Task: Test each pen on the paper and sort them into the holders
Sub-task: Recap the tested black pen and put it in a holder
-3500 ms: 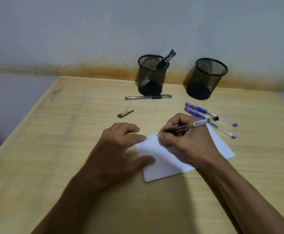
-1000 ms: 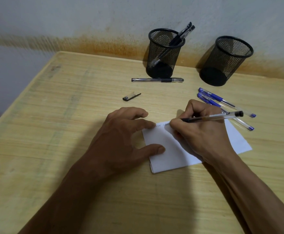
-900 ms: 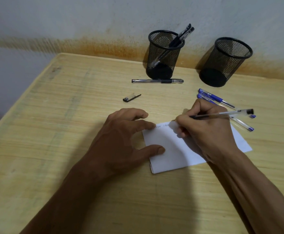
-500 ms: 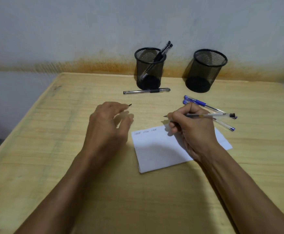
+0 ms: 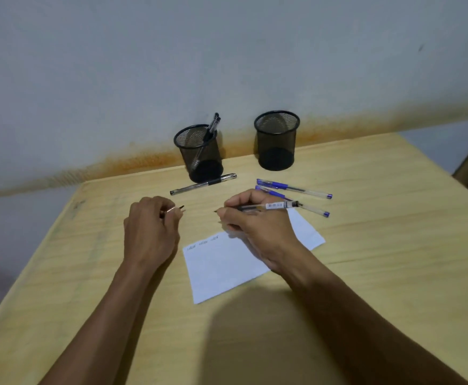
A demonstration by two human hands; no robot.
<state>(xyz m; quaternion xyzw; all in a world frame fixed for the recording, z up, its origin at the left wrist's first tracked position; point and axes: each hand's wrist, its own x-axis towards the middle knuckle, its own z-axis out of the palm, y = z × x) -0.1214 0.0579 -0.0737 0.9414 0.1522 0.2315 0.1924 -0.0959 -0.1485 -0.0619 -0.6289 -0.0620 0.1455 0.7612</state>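
Observation:
My right hand (image 5: 257, 232) grips an uncapped black pen (image 5: 271, 206), held level just above the far edge of the white paper (image 5: 221, 268), its tip pointing left. Short scribbles mark the paper's far left edge. My left hand (image 5: 149, 232) is closed on the black pen cap (image 5: 178, 209), whose clip sticks out by the fingertips. At the back stand two black mesh holders: the left holder (image 5: 199, 154) has black pens in it, and no pens show in the right holder (image 5: 276, 140). A capped black pen (image 5: 203, 184) lies before the left holder. Two blue pens (image 5: 294, 187) lie right of my right hand.
The wooden table (image 5: 380, 245) runs up to a grey wall with an orange stain along its base. The table's left edge slants away at the left, and its right corner shows at the far right beside a dark doorway or frame.
My right hand lifted the pen off the paper after writing. My left hand left the paper, moved far-left to the cap and closed on it. The camera tilted up.

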